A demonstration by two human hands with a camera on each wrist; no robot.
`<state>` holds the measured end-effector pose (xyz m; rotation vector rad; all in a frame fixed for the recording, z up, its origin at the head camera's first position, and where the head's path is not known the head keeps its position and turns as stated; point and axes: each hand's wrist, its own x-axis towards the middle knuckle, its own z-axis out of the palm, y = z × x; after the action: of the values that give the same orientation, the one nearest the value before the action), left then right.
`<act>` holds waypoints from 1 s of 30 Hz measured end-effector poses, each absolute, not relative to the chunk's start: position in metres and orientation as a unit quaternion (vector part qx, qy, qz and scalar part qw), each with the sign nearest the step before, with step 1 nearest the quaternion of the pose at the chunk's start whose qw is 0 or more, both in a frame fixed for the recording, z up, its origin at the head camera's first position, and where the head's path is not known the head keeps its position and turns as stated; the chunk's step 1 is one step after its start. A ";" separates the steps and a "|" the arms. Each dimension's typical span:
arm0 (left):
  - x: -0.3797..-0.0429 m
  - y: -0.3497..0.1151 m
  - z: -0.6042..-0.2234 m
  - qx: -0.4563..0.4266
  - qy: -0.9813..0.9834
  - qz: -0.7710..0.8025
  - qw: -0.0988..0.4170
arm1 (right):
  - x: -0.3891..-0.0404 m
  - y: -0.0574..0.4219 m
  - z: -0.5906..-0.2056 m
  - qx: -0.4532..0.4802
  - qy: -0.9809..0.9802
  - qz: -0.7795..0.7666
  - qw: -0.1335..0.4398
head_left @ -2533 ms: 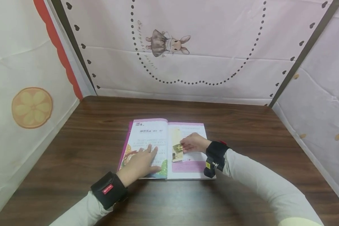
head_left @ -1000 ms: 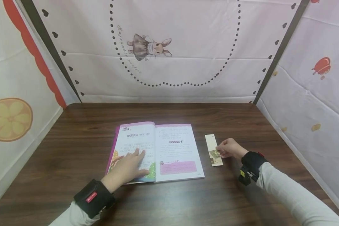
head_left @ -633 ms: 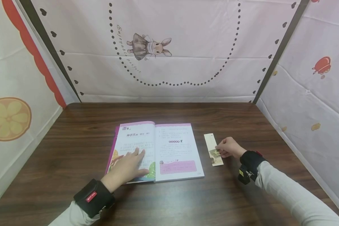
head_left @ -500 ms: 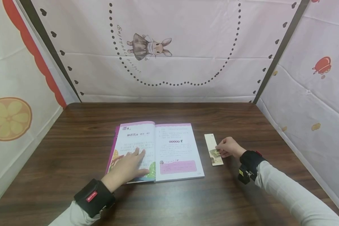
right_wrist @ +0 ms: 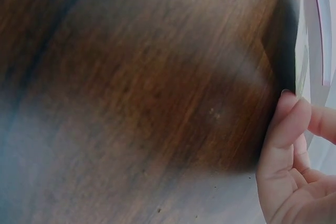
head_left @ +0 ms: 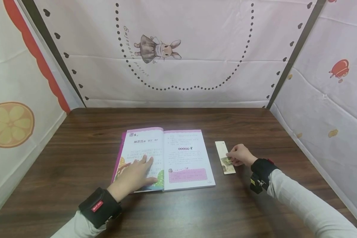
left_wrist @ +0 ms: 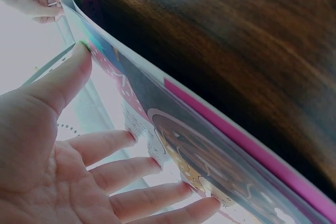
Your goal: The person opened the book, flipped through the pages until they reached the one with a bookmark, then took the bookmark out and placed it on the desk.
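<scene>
An open book [head_left: 184,158] with printed pages and a magenta cover edge lies in the middle of the table. My left hand [head_left: 134,175] rests on its left page with fingers spread; the left wrist view shows the fingertips against the page [left_wrist: 144,124]. To the right of the book is a bookmark [head_left: 221,150], a narrow cream card with a picture on its lower part. My right hand [head_left: 241,155] pinches the bookmark by its right edge between thumb and fingers. In the right wrist view the card [right_wrist: 302,51] appears edge-on, held at the fingertips.
The dark wooden table [head_left: 178,215] spreads around the book. A white printed cloth [head_left: 211,39] hangs behind it, with further cloth panels at the left [head_left: 18,76] and right [head_left: 321,109] sides.
The right hand has carried the bookmark from the book's right page to the table on the right. Over the last second both hands stay nearly still.
</scene>
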<state>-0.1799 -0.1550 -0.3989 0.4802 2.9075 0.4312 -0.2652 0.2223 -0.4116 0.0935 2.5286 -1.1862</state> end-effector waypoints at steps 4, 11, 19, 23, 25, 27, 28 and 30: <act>-0.179 -0.155 -0.401 0.164 0.973 0.144 0.077 | -0.265 0.222 -0.412 0.038 0.895 -0.411 0.169; -0.177 -0.155 -0.402 0.165 0.972 0.151 0.077 | -0.265 0.224 -0.414 0.030 0.904 -0.395 0.164; -0.176 -0.155 -0.402 0.163 0.973 0.144 0.074 | -0.266 0.225 -0.415 0.036 0.913 -0.374 0.159; -0.176 -0.155 -0.400 0.166 0.975 0.138 0.061 | -0.266 0.225 -0.416 0.033 0.916 -0.373 0.146; -0.175 -0.155 -0.400 0.171 0.976 0.129 0.042 | -0.265 0.225 -0.417 0.029 0.915 -0.379 0.136; -0.176 -0.154 -0.399 0.179 0.977 0.117 0.017 | -0.264 0.225 -0.418 0.021 0.914 -0.385 0.124; -0.176 -0.154 -0.399 0.182 0.977 0.111 0.005 | -0.264 0.225 -0.419 0.018 0.914 -0.388 0.119; -0.176 -0.154 -0.399 0.185 0.977 0.103 -0.011 | -0.262 0.225 -0.420 0.011 0.912 -0.395 0.110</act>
<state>-0.1761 -0.1538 -0.3993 0.5843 3.0919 0.3267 -0.2624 0.2246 -0.4201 0.0323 2.6801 -1.1613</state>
